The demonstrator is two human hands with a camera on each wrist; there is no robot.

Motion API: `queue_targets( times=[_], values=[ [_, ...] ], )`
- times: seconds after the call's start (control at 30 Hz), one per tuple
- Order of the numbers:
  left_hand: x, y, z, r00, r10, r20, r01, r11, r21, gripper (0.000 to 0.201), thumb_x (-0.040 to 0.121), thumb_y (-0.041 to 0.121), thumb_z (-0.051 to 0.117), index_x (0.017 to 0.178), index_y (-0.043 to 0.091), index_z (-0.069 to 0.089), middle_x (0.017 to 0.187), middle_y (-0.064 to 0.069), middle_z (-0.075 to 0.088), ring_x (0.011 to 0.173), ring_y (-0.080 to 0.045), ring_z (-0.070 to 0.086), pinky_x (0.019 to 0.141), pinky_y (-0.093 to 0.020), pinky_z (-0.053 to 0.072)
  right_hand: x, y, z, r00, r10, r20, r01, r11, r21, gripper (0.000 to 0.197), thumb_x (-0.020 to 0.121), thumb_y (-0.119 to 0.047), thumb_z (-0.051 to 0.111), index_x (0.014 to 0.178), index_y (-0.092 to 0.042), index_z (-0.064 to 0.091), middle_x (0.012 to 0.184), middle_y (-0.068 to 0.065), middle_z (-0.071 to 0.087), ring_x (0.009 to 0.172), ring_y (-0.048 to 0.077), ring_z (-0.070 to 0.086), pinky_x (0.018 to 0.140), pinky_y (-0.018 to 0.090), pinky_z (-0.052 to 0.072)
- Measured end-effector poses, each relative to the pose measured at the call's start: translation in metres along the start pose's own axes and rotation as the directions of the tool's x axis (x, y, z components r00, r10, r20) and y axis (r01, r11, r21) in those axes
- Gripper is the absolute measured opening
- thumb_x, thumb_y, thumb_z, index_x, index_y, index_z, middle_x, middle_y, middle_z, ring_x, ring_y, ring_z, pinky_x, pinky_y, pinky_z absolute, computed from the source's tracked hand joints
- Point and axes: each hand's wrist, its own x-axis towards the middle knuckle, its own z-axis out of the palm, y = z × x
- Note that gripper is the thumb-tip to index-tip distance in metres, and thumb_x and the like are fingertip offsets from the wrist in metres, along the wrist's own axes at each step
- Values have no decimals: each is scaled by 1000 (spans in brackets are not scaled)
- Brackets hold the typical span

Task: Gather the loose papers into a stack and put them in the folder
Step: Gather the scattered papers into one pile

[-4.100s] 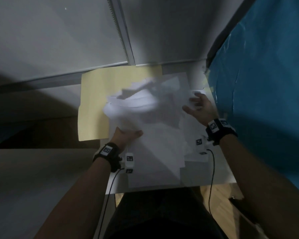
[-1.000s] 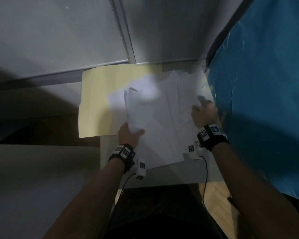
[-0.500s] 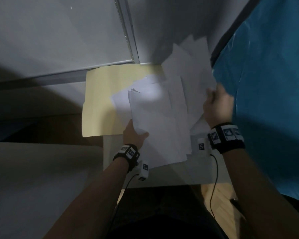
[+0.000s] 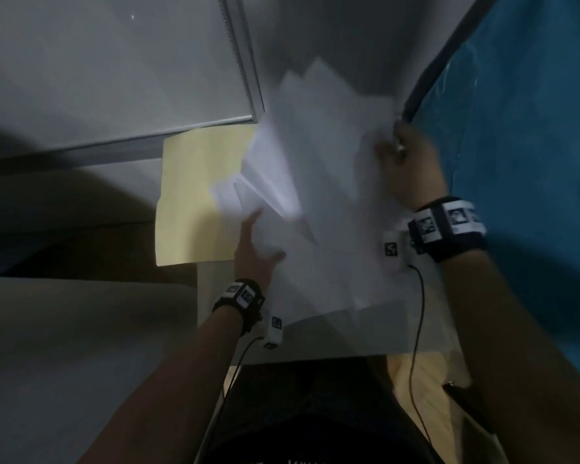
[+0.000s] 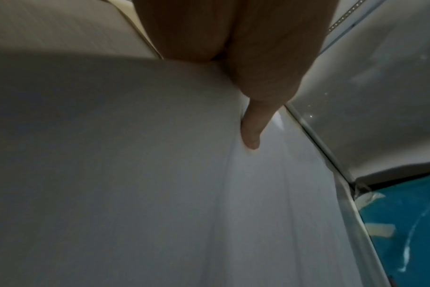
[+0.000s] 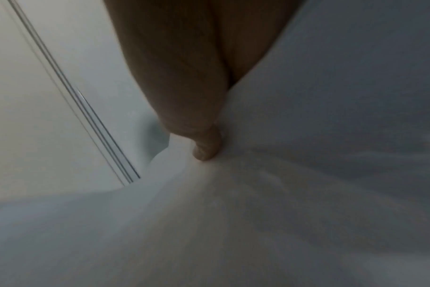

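A loose bundle of white papers (image 4: 322, 195) is lifted off the table and tilted up toward the wall, its sheets fanned and uneven. My left hand (image 4: 257, 252) grips the bundle's lower left edge, thumb on top; that thumb (image 5: 252, 134) presses the papers (image 5: 160, 174) in the left wrist view. My right hand (image 4: 406, 169) grips the right edge higher up, and its thumb (image 6: 206, 149) pinches creased sheets (image 6: 282, 194). The pale yellow folder (image 4: 198, 195) lies flat on the table behind and to the left, partly hidden by the papers.
A small white table (image 4: 382, 339) carries the folder; its near edge is just before my lap. A grey wall with a metal strip (image 4: 245, 72) rises behind. A blue sheet (image 4: 533, 162) hangs close on the right. Wrist-camera cables dangle below both wrists.
Both hands have raised the papers from the table and swung their far ends up toward the wall. The right hand moved up and back; more of the folder shows.
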Motion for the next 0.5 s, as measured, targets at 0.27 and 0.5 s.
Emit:
queue_targets(
  times=[0.27,0.5],
  values=[
    [7,3,-3,947,-288,144,320,887,-331,52,110,58,50,109,16,81,117,-8,77,106,-31,72,99,-41,53,-31,70,76,928,352,118,-360,931,56,10,101,-19,64,93,-13,63,92,4,64,88,23,62,68,19,40],
    [0,-1,4,963,-268,-17,247,909,-335,111,68,25,105,147,24,27,135,5,61,114,-16,67,95,-35,59,-54,88,94,853,376,363,-391,920,-32,42,87,-34,84,119,-13,64,99,5,69,85,20,66,83,36,59]
  ],
)
